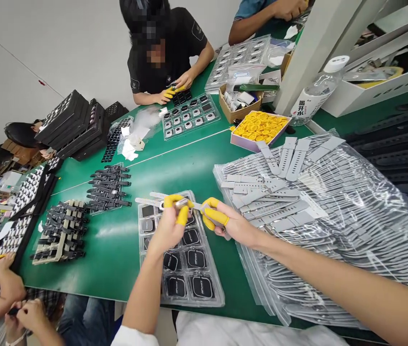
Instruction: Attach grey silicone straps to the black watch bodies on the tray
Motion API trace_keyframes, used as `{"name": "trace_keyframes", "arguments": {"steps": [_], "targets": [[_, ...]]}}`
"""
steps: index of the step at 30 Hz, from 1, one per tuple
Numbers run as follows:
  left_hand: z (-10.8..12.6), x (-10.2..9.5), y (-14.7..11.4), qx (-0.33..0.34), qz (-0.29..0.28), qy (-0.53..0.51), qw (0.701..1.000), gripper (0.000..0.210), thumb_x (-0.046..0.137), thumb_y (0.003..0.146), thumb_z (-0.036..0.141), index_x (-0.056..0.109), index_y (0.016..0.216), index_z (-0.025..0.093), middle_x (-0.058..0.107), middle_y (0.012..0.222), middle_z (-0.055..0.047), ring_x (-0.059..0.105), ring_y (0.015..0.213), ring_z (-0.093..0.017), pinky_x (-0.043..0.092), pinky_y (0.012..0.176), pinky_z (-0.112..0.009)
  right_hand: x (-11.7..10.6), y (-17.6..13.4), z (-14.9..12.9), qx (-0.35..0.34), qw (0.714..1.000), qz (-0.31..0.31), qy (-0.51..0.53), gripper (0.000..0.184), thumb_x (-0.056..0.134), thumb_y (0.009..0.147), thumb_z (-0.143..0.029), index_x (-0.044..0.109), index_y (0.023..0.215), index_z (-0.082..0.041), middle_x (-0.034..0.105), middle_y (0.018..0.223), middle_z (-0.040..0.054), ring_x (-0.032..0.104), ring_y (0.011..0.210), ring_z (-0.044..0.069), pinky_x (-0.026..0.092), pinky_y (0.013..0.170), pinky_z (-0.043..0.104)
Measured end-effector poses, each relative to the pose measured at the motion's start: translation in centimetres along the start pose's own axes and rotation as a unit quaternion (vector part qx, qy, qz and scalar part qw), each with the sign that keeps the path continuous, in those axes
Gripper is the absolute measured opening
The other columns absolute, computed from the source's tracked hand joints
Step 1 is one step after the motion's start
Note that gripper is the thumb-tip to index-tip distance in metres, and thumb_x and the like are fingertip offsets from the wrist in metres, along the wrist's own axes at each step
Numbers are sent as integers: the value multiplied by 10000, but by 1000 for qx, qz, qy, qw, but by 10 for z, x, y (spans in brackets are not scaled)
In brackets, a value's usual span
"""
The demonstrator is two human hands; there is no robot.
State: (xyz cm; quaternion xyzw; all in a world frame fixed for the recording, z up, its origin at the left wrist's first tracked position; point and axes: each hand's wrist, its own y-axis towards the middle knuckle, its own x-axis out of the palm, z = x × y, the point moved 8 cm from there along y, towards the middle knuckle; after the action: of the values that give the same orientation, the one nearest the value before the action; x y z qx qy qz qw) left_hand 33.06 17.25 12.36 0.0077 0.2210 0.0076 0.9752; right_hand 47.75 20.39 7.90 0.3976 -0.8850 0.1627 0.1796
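In the head view my left hand point(168, 233), with yellow finger cots, pinches a small silver-grey watch case point(181, 203). My right hand point(239, 226), also in yellow finger cots, is closed on a grey watch strap point(197, 206) whose end meets the case. Whether the two are joined, I cannot tell. Below my hands lies a clear plastic tray point(217, 288) with square black watch faces in its pockets. A watch with pale straps point(148, 201) rests at the tray's far left corner, partly behind my left hand.
A plastic bag of grey straps point(348, 230) covers the right side, loose straps on top. Beyond stand a box of yellow finger cots point(260, 129) and a bottle point(317, 91). Black-strapped watches point(108, 187) lie left. A co-worker point(164, 53) sits opposite by another tray point(191, 120).
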Motion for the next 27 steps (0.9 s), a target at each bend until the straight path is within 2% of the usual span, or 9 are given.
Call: {"name": "trace_keyframes", "arguments": {"steps": [2,3,5,8,11,18,23,27], "targets": [[1,32,6,41,-37,17,998,280,486,1052,288,489,1323,216,671,1234,-125,673,1029,-205,561,904,-377,0,0,3,17,1000,-4,17,462,631,890,-670,501,921,-228,554,657,-62,422,475,80,311,426,213],[2,42,7,68,-48,31,996,307,480,1046,255,504,1349,219,659,1279,-132,661,1105,-226,547,966,-413,0,1,4,23,1000,-8,19,463,647,877,-664,505,919,-225,560,645,-61,429,469,82,318,421,214],[3,49,8,122,-55,53,990,348,458,1036,207,542,1373,228,648,1326,-133,630,1210,-252,513,1048,-456,3,1,6,31,999,-26,15,460,675,858,-647,517,906,-218,567,610,-61,434,454,82,333,412,216],[3,43,6,169,-48,63,982,397,442,1031,177,564,1403,244,648,1355,-126,616,1254,-254,502,1077,-458,6,2,10,49,997,-50,10,448,687,850,-629,528,870,-210,586,579,-56,428,422,76,337,396,216],[4,40,5,177,-52,64,981,418,431,1035,170,566,1422,253,655,1361,-123,629,1233,-247,517,1058,-443,4,4,13,57,997,-42,21,442,690,848,-621,530,846,-209,598,562,-54,426,400,73,337,385,212],[2,38,3,154,-12,54,987,380,431,1051,190,578,1396,250,677,1295,-113,652,1167,-232,534,1021,-424,1,6,18,82,993,-26,83,420,751,812,-573,568,864,-198,600,550,-48,421,399,71,321,394,203],[-3,35,1,115,17,43,992,360,440,1064,211,565,1399,249,665,1271,-121,669,1081,-225,575,918,-398,-11,8,13,79,985,33,147,397,789,787,-528,580,844,-195,577,551,-49,377,421,63,292,400,192],[1,40,-1,151,-7,80,985,425,427,1041,162,529,1444,250,649,1325,-127,645,1191,-240,548,1024,-441,-2,7,9,58,991,-30,114,398,762,816,-545,578,823,-193,593,536,-39,417,399,73,312,403,207]]}}
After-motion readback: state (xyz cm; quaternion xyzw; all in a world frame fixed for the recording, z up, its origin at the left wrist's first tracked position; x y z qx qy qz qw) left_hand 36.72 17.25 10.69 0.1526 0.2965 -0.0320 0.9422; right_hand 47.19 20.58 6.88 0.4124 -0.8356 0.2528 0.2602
